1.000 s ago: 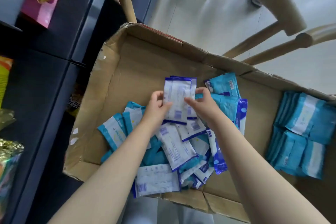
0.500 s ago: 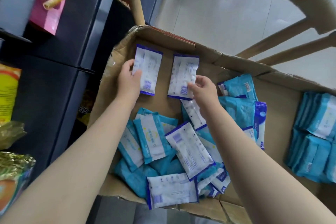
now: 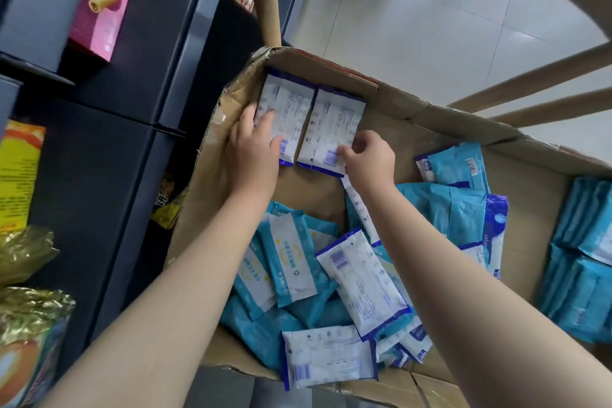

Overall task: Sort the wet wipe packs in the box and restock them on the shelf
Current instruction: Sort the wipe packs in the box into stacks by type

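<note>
My left hand (image 3: 255,146) lies with its fingers straight and flat on a white plastic wet wipe pack with dark blue edges (image 3: 291,106), pressing it down in the far left corner of the brown cardboard box (image 3: 208,189). My right hand (image 3: 367,156) has its fingertips curled onto the near edge of a second white blue-edged pack (image 3: 334,119), pinching it close to the barcode. The two packs lie side by side, printed backs up, with their far ends against the box's far wall.

I take this as squaring up the start of a white group. To do it well, I should hold the first pack down firmly so it cannot slide while I nudge the second flush against it. Barcodes should sit at the same end and edges parallel, so later packs stack cleanly on top. A light pinch is enough, since these soft packs buckle if squeezed.

The loose heap of teal and white packs (image 3: 291,262) lies mixed in the middle of the box, nearer to me. A sorted row of teal packs (image 3: 583,242) stands at the right end. The dark shelf (image 3: 99,159) is just beside the box on my left. I judge restocking has not begun.
</note>
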Tool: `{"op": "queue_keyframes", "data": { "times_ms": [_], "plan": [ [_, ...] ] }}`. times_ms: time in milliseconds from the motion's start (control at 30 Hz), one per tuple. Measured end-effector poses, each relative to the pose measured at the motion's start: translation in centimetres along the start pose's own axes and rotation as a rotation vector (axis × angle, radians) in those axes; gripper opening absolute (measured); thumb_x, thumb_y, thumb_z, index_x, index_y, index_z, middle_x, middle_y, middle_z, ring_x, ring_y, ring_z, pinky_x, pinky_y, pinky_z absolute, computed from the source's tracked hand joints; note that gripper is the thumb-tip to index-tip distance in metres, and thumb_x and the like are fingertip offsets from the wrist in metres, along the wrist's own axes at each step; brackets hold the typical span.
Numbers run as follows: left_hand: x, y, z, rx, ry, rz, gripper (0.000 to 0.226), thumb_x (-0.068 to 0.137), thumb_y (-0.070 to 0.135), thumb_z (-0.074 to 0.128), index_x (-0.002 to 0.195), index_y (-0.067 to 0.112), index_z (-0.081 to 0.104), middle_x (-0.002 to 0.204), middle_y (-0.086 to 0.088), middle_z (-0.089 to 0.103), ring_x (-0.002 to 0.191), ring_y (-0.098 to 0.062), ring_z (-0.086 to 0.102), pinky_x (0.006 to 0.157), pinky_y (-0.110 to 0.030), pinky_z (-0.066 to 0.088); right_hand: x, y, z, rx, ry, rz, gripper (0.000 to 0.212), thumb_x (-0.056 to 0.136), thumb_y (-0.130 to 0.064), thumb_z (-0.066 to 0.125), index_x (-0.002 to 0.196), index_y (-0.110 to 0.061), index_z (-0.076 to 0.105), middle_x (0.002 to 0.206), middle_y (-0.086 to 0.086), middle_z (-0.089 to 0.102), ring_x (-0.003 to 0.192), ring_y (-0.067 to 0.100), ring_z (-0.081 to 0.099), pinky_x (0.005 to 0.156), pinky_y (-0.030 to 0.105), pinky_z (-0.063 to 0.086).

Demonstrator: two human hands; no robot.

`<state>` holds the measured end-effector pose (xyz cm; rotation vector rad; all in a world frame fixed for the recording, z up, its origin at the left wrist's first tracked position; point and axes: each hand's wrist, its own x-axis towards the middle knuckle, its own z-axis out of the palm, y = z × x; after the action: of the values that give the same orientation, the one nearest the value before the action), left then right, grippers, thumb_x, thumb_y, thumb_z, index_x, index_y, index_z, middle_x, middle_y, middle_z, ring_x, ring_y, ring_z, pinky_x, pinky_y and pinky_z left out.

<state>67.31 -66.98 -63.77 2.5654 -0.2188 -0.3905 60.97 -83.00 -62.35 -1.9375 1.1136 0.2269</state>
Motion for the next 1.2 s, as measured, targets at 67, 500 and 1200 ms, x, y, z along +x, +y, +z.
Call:
{"op": "queue_keyframes", "data": {
  "times_ms": [67,500,1200],
  "plan": [
    [0.0,0.0,-0.2,0.042,-0.008,0.014,0.044,0.097,0.017,0.057,0.141,0.014,0.051,0.155,-0.008,0.034,0.135,-0.032,0.035,0.110,-0.042,0.033,-0.1,0.0,-0.1,-0.039,0.020,-0.049,0.023,0.091,-0.022,0.067,0.111,-0.010,0.064,0.100,0.002,0.066,0.092,0.017,0.062,0.082,0.031,0.052],
    [-13.2,2.2,0.2,-0.220,-0.449,-0.250,0.052,0.078,0.056,0.071,0.114,0.019,0.064,0.108,0.000,0.054,0.100,-0.019,0.056,0.090,-0.035,0.048,-5.0,6.6,-7.1,-0.334,-0.164,-0.060,0.052,0.080,-0.034,0.079,0.124,-0.015,0.059,0.121,0.007,0.050,0.112,0.025,0.053,0.095,0.037,0.046],
    [-16.0,2.4,-0.5,-1.182,-0.086,-0.593,0.023,0.097,0.011,0.059,0.119,0.018,0.056,0.117,-0.005,0.070,0.114,-0.028,0.064,0.093,-0.047,0.053,-5.5,6.5,-9.4,0.393,-0.181,0.244,0.026,0.087,-0.018,0.072,0.103,-0.029,0.054,0.107,0.003,0.069,0.084,0.021,0.073,0.066,0.035,0.062]
  ]
}}
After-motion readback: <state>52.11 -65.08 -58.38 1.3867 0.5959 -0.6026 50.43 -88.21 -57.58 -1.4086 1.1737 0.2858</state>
